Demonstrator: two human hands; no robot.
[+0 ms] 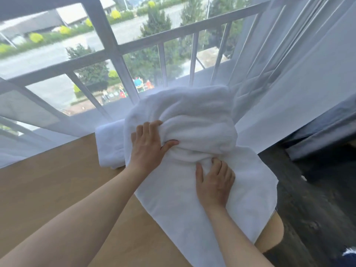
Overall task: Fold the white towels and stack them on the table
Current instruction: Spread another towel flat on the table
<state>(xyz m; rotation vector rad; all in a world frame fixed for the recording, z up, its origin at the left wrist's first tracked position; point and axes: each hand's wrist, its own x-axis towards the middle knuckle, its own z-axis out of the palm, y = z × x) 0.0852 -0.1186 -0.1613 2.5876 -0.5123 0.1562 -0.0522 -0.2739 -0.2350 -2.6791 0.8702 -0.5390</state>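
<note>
Towel (pixel 192 120) lies across desk's (pixel 57 189) right edge, near end hanging off it w/ far part bunched up. Folded towel (pixel 109 147) just left of it at desk's far edge, touching. Curtain (pixel 308 83) & window railing (pixel 163 41) behind both.

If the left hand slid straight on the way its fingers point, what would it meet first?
Probably the bunched hump of the white towel that the left hand already grips; beyond that, likely the sheer curtain, though depth is unclear.

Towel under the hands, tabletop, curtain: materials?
Towel: white terry-like cloth, probably cotton; nubby matte pile, soft bunched folds. Tabletop: light brown wood or wood-look laminate, smooth and matte; cannot tell which. Curtain: thin sheer white fabric; the railing shows through it.
</note>
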